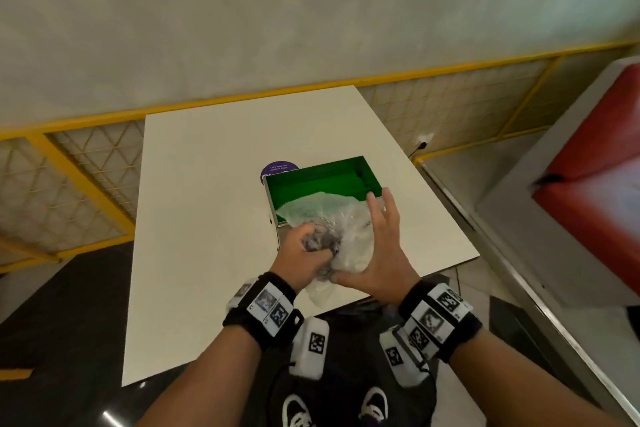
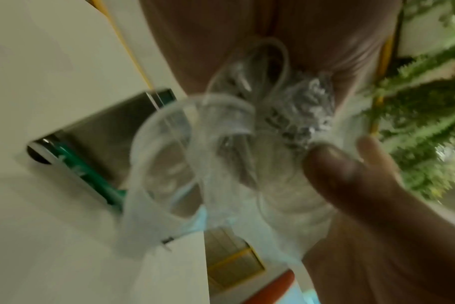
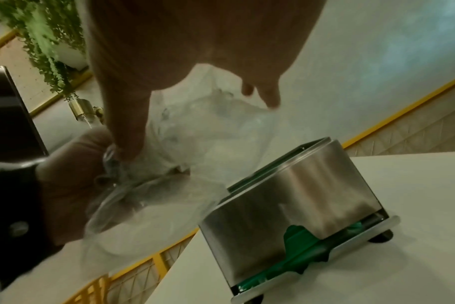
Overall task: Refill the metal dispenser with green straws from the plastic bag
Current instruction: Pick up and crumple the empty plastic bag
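The metal dispenser stands open-topped on the white table, with green straws inside. More straws show at its bottom slot under the steel wall. A crumpled clear plastic bag hangs over the dispenser's near edge. My left hand grips the bunched part of the bag in a fist. My right hand lies against the bag's right side with its fingers straight and spread and its thumb under the bag. No straws show inside the bag.
A round purple sticker lies on the table behind the dispenser. A yellow railing runs along the far and left sides. A red seat stands to the right. The table's near edge is just below my wrists.
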